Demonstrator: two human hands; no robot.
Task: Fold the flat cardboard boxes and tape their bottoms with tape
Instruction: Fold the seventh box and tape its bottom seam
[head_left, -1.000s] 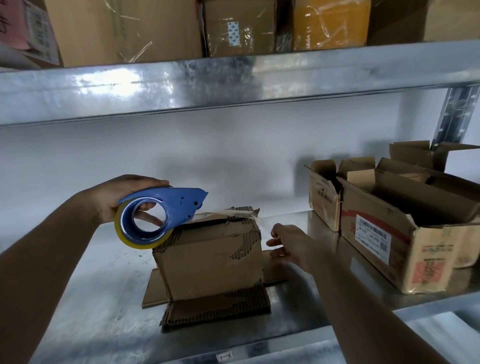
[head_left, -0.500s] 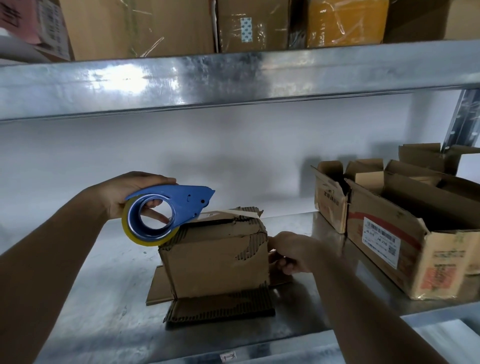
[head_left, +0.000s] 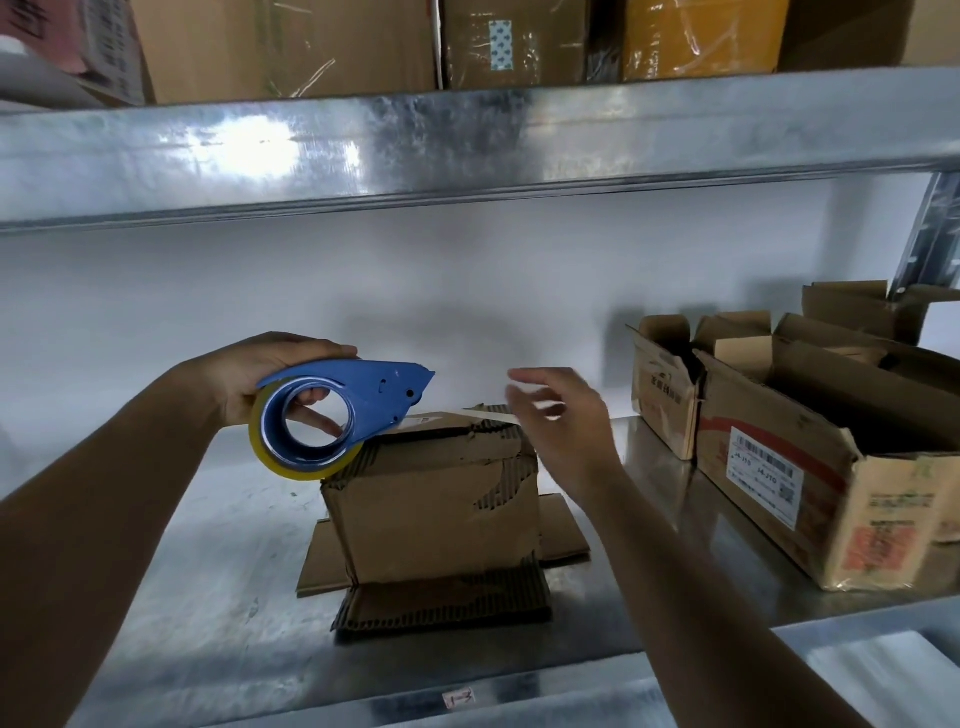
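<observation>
Gripping the tape dispenser (head_left: 343, 415) on the box (head_left: 436, 509), left hand (head_left: 260, 374).

We see only the person's two bare forearms, the left hand (head_left: 260, 371) and the right hand (head_left: 563, 421) both ungloved, with no sleeve reaching into view on either arm and the right fingers blurred.

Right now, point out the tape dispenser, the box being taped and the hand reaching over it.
tape dispenser (head_left: 363, 400): head view, on its blue plastic body.
small cardboard box (head_left: 431, 514): head view, on its front face.
right hand (head_left: 563, 421): head view, on the back of the hand.
</observation>
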